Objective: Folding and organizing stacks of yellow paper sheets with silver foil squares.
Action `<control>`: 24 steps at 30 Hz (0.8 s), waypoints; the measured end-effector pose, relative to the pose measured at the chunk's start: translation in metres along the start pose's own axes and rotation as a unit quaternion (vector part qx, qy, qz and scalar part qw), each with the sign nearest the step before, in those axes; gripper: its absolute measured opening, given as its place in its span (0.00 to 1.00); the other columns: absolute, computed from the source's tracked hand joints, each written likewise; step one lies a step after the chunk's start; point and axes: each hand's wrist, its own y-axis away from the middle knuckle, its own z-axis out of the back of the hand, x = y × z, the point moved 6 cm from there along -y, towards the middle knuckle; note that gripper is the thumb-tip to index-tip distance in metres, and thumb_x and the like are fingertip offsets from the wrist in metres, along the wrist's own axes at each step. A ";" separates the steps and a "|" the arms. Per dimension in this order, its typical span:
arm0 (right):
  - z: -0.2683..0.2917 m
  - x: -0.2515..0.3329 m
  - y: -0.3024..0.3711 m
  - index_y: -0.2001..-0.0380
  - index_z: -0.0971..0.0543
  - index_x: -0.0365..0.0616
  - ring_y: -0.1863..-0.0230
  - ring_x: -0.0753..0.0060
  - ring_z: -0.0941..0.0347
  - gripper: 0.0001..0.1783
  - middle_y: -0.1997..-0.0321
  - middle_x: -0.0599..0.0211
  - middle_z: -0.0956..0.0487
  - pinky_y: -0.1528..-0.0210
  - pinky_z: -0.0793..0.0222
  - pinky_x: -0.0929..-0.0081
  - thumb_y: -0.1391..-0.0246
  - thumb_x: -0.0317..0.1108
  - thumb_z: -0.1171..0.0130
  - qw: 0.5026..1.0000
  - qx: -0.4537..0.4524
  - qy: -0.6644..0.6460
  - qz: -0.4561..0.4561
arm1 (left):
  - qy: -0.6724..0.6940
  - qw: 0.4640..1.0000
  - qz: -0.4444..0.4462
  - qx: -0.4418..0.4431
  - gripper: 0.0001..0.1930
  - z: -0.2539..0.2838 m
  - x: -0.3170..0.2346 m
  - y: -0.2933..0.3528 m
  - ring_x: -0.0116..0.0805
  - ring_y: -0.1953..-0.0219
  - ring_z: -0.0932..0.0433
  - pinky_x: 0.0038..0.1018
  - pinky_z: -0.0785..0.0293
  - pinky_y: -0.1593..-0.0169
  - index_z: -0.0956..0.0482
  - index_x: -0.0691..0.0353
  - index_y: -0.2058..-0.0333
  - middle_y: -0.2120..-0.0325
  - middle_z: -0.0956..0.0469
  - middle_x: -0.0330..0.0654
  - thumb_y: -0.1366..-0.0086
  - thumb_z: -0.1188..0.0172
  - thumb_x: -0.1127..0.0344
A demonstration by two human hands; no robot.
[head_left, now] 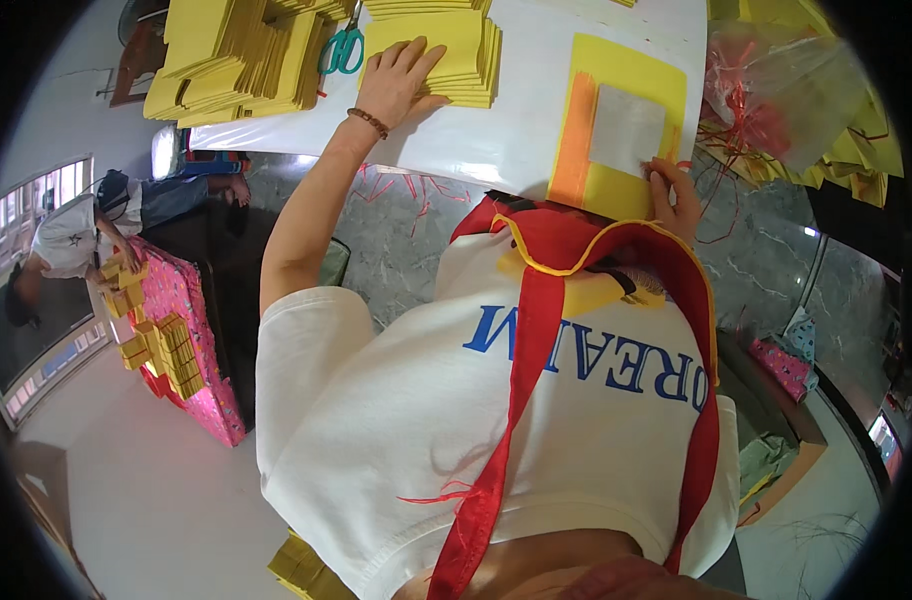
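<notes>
My left hand [401, 82], a beaded bracelet at its wrist, lies with fingers spread on a stack of yellow paper sheets [466, 50] on the white table. At the table's near right, a yellow sheet [616, 60] bears an orange band [574, 140] and a grey-silver square [626, 125]. My right hand [673, 198] is at the lower right corner of this sheet, its fingers bent and closed on the paper edge, just beside the square. The palm side of that hand is hidden.
Green-handled scissors [343, 50] lie left of the stack, next to larger yellow paper piles [241, 55]. A clear plastic bag [786, 95] with red ties sits at the right. Far left, another person [71, 235] handles yellow bundles on a pink-covered table [191, 330].
</notes>
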 end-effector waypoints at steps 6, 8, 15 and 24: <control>0.003 0.012 -0.001 0.62 0.23 0.40 0.63 0.71 0.25 0.09 0.64 0.64 0.21 0.60 0.31 0.77 0.48 0.27 0.45 0.999 0.009 0.038 0.005 | -0.010 1.000 -0.013 -0.022 0.35 0.022 -0.008 -0.011 0.43 0.45 0.38 0.41 0.42 0.47 0.36 0.50 0.44 0.46 0.35 0.43 0.49 0.41 0.43; 0.002 0.009 -0.001 0.62 0.23 0.40 0.63 0.70 0.25 0.09 0.65 0.64 0.21 0.60 0.31 0.76 0.48 0.27 0.45 1.000 0.010 0.024 0.006 | 0.004 0.999 -0.038 -0.035 0.34 0.036 -0.028 -0.020 0.43 0.45 0.38 0.42 0.43 0.47 0.35 0.51 0.45 0.46 0.35 0.43 0.49 0.41 0.43; 0.003 0.006 -0.001 0.62 0.23 0.42 0.63 0.67 0.25 0.10 0.64 0.62 0.21 0.60 0.32 0.76 0.49 0.27 0.45 0.999 0.013 0.043 0.027 | 0.241 0.967 -0.067 -0.045 0.25 0.036 -0.144 -0.033 0.52 0.51 0.33 0.39 0.35 0.49 0.31 0.57 0.48 0.48 0.34 0.51 0.45 0.40 0.63; 0.013 0.001 0.015 0.60 0.23 0.40 0.48 0.65 0.31 0.12 0.53 0.64 0.24 0.46 0.39 0.70 0.50 0.27 0.43 0.993 -0.087 0.051 0.061 | 0.593 0.779 0.204 0.020 0.29 -0.040 -0.179 -0.015 0.55 0.41 0.43 0.38 0.48 0.38 0.45 0.71 0.42 0.44 0.41 0.60 0.39 0.48 0.63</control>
